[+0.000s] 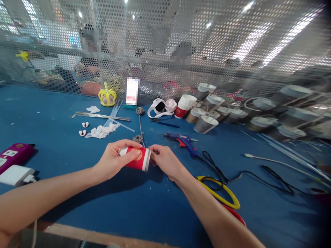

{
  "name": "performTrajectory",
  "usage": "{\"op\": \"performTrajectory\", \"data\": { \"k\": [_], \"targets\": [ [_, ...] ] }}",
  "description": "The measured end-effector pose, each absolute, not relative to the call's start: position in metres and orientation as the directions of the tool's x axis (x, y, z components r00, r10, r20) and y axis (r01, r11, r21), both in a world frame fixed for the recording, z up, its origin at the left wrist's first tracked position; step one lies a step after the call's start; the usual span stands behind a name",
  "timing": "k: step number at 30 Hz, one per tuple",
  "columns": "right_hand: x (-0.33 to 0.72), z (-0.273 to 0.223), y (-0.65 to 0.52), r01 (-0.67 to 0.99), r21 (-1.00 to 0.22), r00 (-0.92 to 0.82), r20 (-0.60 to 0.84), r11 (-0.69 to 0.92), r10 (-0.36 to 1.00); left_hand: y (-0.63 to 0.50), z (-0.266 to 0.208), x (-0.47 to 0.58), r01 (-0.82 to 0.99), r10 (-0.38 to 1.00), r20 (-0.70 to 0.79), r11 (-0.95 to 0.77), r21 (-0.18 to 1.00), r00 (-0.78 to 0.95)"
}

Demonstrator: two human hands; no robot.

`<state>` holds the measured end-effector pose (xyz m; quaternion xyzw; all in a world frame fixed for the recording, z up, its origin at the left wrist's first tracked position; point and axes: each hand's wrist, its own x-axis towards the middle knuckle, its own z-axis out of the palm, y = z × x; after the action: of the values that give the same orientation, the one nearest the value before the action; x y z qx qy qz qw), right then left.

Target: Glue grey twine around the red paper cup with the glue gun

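My left hand is wrapped round a red and white paper cup, which lies on its side above the table. Grey cord rings the cup's right end. There my right hand pinches at the cord, its fingertips partly hidden behind the cup's edge. Just behind the cup sits a small coil of grey cord, from which a strand leads back to a little grey ball.
A blue glue gun lies right of my hands, its black cable trailing past yellow-handled scissors. Stacked paper cups and several grey-wrapped cups stand behind. White scraps and a purple device are leftward. Perforated mesh closes the back.
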<state>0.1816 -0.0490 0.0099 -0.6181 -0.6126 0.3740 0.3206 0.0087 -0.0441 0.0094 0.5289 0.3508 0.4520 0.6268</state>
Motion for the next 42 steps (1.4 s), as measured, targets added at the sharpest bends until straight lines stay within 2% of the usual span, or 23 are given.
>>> {"op": "performTrajectory", "data": {
  "k": [3, 6, 10, 13, 22, 31, 42],
  "targets": [
    [0.186, 0.013, -0.050, 0.581, -0.811, 0.013, -0.066, -0.061, 0.998, -0.040, 0.013, 0.010, -0.227, 0.949, -0.051, 0.126, 0.966, 0.312],
    [0.188, 0.020, -0.055, 0.621, -0.784, 0.051, 0.048, 0.006, 0.998, -0.036, 0.016, 0.012, -0.235, 0.957, -0.112, 0.177, 0.956, 0.268],
    [0.183, 0.027, -0.065, 0.621, -0.761, -0.071, 0.184, 0.187, 0.980, -0.035, 0.016, 0.013, -0.211, 0.955, -0.132, 0.192, 0.959, 0.267],
    [0.178, 0.028, -0.069, 0.604, -0.761, -0.105, 0.216, 0.235, 0.971, -0.035, 0.014, 0.013, -0.175, 0.958, -0.094, 0.145, 0.974, 0.271],
    [0.174, 0.024, -0.071, 0.621, -0.754, -0.051, 0.233, 0.213, 0.971, -0.036, 0.010, 0.012, 0.016, 0.962, 0.019, -0.024, 1.000, 0.271],
    [0.173, 0.022, -0.071, 0.662, -0.719, -0.052, 0.237, 0.211, 0.970, -0.037, 0.006, 0.011, 0.066, 0.956, 0.068, -0.091, 0.994, 0.286],
    [0.174, 0.019, -0.070, 0.641, -0.750, -0.013, 0.201, 0.162, 0.979, -0.036, 0.006, 0.011, 0.117, 0.954, 0.110, -0.148, 0.982, 0.279]
  ]
}}
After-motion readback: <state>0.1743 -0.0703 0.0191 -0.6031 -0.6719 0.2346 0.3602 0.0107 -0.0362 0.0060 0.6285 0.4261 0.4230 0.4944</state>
